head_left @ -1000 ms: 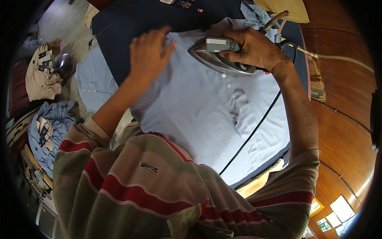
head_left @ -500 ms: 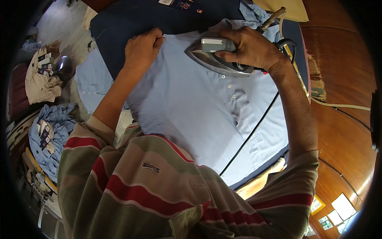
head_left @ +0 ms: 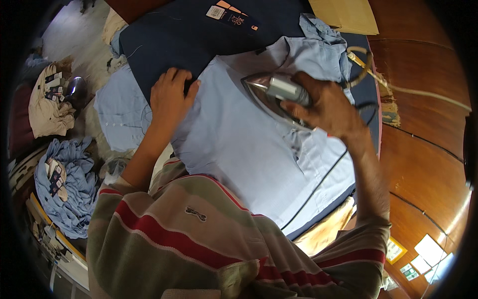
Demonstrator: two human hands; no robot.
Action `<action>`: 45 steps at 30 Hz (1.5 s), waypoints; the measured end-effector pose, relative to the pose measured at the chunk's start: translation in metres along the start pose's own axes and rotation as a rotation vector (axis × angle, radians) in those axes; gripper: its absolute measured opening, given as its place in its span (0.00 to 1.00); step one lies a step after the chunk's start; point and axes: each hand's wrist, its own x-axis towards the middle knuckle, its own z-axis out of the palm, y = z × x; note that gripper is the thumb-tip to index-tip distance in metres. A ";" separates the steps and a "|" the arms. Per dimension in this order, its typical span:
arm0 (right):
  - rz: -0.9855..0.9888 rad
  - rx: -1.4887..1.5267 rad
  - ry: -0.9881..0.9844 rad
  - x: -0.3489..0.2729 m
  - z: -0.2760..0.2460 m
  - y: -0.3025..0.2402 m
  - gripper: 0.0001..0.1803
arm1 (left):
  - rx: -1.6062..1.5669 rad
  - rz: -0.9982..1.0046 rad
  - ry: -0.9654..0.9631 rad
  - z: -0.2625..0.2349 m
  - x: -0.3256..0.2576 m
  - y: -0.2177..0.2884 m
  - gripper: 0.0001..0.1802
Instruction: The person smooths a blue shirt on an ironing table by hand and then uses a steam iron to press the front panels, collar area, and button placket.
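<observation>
A light blue shirt (head_left: 239, 144) lies spread over a dark navy cloth (head_left: 167, 37), with some wrinkles near its middle. My right hand (head_left: 326, 102), slightly blurred, grips a clothes iron (head_left: 289, 90) by the handle. The iron's metal soleplate rests on the upper part of the shirt, its tip pointing to the upper left. At the shirt's left edge, my left hand (head_left: 172, 94) lies on the navy cloth with its fingers stretched out and thumb apart, holding nothing. The iron's black cord (head_left: 318, 184) runs across the shirt toward me.
Cardboard tags (head_left: 231, 16) lie on the navy cloth's far part, and a yellowish folder (head_left: 346, 15) sits at the far right. Another blue garment (head_left: 119, 112) hangs at the left. Crumpled blue clothes (head_left: 67, 184) and beige clothes (head_left: 47, 107) are piled farther left. A brown wooden panel (head_left: 423, 109) stands right.
My left hand has let go of the shirt's edge, moved slightly nearer and spread its fingers. The iron in my right hand has shifted nearer and a little right.
</observation>
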 end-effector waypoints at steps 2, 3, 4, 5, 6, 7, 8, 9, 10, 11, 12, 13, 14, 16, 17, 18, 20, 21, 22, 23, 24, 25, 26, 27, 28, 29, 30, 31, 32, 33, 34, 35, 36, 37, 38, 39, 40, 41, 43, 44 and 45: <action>0.039 0.065 0.096 -0.022 0.016 -0.019 0.25 | 0.019 0.028 0.032 -0.001 -0.007 -0.002 0.11; 0.080 0.070 0.120 -0.028 0.024 -0.028 0.24 | 0.018 0.051 0.067 0.001 -0.010 -0.002 0.11; 0.125 0.079 0.149 -0.034 0.033 -0.037 0.23 | 0.017 0.081 0.098 0.002 -0.012 -0.003 0.11; 0.171 0.114 0.145 -0.038 0.040 -0.045 0.22 | 0.019 0.094 0.093 0.003 -0.011 -0.004 0.11; 0.217 0.149 0.141 -0.041 0.048 -0.052 0.22 | 0.022 0.108 0.087 0.005 -0.009 -0.006 0.10; 0.301 0.162 0.134 -0.041 0.059 -0.057 0.23 | 0.024 0.120 0.081 0.006 -0.008 -0.007 0.10; 0.351 0.172 0.148 -0.039 0.068 -0.063 0.24 | -0.005 0.109 0.063 0.006 -0.008 -0.010 0.10; 0.400 0.182 0.162 -0.036 0.078 -0.071 0.24 | -0.035 0.097 0.044 0.006 -0.008 -0.012 0.09; 0.450 0.191 0.175 -0.033 0.084 -0.078 0.24 | -0.064 0.085 0.025 0.006 -0.007 -0.014 0.09; 0.465 0.263 0.197 -0.028 0.085 -0.083 0.24 | -0.062 0.083 0.033 0.006 -0.006 -0.016 0.09; 0.480 0.335 0.219 -0.021 0.085 -0.085 0.25 | -0.060 0.081 0.041 0.005 -0.005 -0.018 0.08; 0.493 0.405 0.245 -0.015 0.084 -0.085 0.25 | -0.060 0.081 0.054 0.004 -0.003 -0.019 0.08; 0.478 0.471 0.255 -0.011 0.084 -0.084 0.26 | -0.068 0.083 0.040 0.003 -0.002 -0.020 0.08; 0.441 0.603 0.277 -0.004 0.086 -0.081 0.28 | -0.082 0.089 0.016 0.002 -0.001 -0.020 0.08; 0.435 0.694 0.249 -0.002 0.084 -0.078 0.30 | -0.092 0.093 0.023 0.003 0.002 -0.019 0.08; 0.468 0.679 0.280 -0.003 0.081 -0.080 0.30 | -0.103 0.096 0.031 0.004 0.006 -0.016 0.09; 0.528 0.654 0.334 -0.004 0.076 -0.085 0.29 | -0.109 0.098 0.030 0.005 0.018 -0.012 0.10; 0.535 0.658 0.395 -0.003 0.076 -0.084 0.28 | -0.108 0.100 0.022 0.008 0.030 -0.010 0.11; 0.541 0.659 0.453 -0.003 0.078 -0.082 0.27 | -0.110 0.099 0.014 0.011 0.040 -0.006 0.11; 0.549 0.661 0.508 -0.001 0.078 -0.079 0.27 | -0.097 0.087 -0.028 0.013 0.048 -0.001 0.11; 0.559 0.628 0.498 0.002 0.074 -0.078 0.26 | -0.083 0.074 -0.069 0.014 0.056 0.004 0.11; 0.571 0.600 0.489 0.007 0.068 -0.076 0.25 | -0.067 0.065 -0.113 0.016 0.061 0.008 0.11; 0.582 0.571 0.479 0.012 0.064 -0.073 0.24 | -0.041 0.089 -0.098 0.018 0.063 0.009 0.10; 0.533 0.574 0.490 0.018 0.069 -0.063 0.28 | -0.014 0.112 -0.081 0.021 0.065 0.010 0.10; 0.549 0.567 0.467 0.023 0.066 -0.059 0.28 | 0.012 0.136 -0.070 0.024 0.065 0.010 0.09; 0.564 0.560 0.443 0.029 0.061 -0.057 0.28 | -0.002 0.144 -0.060 0.027 0.065 0.009 0.09; 0.578 0.554 0.419 0.034 0.058 -0.056 0.28 | -0.016 0.151 -0.050 0.029 0.066 0.008 0.09; 0.542 0.556 0.391 0.038 0.055 -0.054 0.29 | -0.028 0.159 -0.037 0.031 0.067 0.006 0.08; 0.519 0.555 0.369 0.041 0.056 -0.055 0.28 | -0.047 0.153 -0.033 0.032 0.067 0.004 0.08; 0.495 0.554 0.347 0.043 0.057 -0.058 0.27 | -0.065 0.148 -0.029 0.033 0.065 0.002 0.07; 0.471 0.555 0.322 0.044 0.058 -0.059 0.26 | -0.082 0.139 -0.027 0.033 0.063 0.000 0.07; 0.467 0.572 0.329 0.045 0.055 -0.057 0.25 | -0.092 0.133 -0.018 0.034 0.063 0.000 0.07; 0.483 0.591 0.348 0.048 0.055 -0.056 0.25 | -0.102 0.127 -0.011 0.035 0.065 -0.001 0.06; 0.494 0.606 0.373 0.051 0.053 -0.056 0.24 | -0.114 0.126 0.004 0.034 0.068 0.000 0.06; 0.507 0.621 0.400 0.053 0.052 -0.056 0.24 | -0.118 0.133 0.005 0.034 0.067 0.000 0.06; 0.486 0.601 0.370 0.051 0.052 -0.057 0.24 | -0.122 0.141 0.006 0.035 0.065 -0.001 0.06; 0.468 0.582 0.340 0.048 0.053 -0.059 0.24 | -0.126 0.151 0.003 0.036 0.064 -0.001 0.06; 0.452 0.564 0.312 0.046 0.054 -0.060 0.24 | -0.137 0.145 0.011 0.037 0.066 -0.001 0.06; 0.477 0.621 0.337 0.050 0.053 -0.055 0.24 | -0.161 0.142 0.023 0.038 0.069 -0.002 0.06; 0.491 0.650 0.354 0.051 0.052 -0.055 0.24 | -0.152 0.137 0.020 0.038 0.069 -0.002 0.06; 0.541 0.635 0.363 0.048 0.054 -0.062 0.23 | -0.144 0.134 0.017 0.039 0.066 -0.001 0.06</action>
